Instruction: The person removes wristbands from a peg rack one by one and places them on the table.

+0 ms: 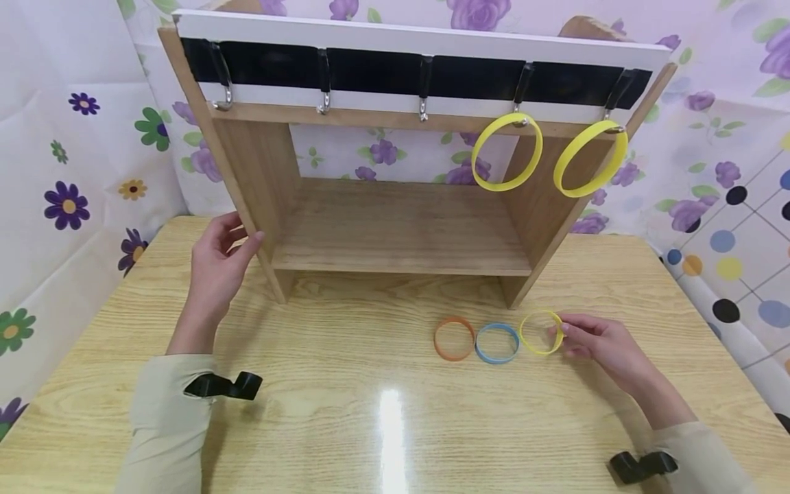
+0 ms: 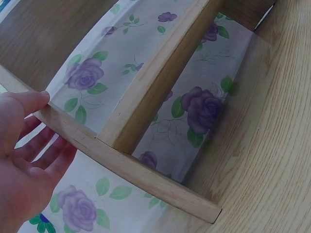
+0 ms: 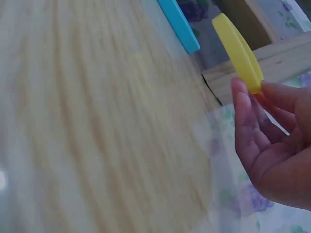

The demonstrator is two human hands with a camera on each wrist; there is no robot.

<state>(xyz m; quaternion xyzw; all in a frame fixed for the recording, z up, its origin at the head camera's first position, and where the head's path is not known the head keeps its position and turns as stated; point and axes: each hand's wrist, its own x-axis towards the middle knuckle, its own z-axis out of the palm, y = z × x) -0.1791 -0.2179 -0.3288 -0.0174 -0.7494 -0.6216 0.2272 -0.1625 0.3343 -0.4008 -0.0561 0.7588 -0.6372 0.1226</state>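
My left hand [image 1: 217,266] grips the front edge of the wooden shelf's left side panel [image 2: 141,177], thumb on the front and fingers behind. At the lower right, my right hand [image 1: 611,348] pinches a thin yellow ring [image 3: 240,56] between thumb and fingertips. In the head view this ring appears at the end of a row, beside a blue ring [image 1: 494,361] and an orange ring [image 1: 453,359] on the table. Two more yellow rings hang from the two rightmost hooks, the inner ring [image 1: 476,161] and the outer ring [image 1: 583,192].
A white rail [image 1: 382,33] with a black strip and several metal hooks runs along the shelf's top. Three hooks, such as the leftmost hook [image 1: 225,99], carry nothing. The wooden table [image 1: 296,418] lies in front, and flowered cloth [image 1: 80,226] surrounds it.
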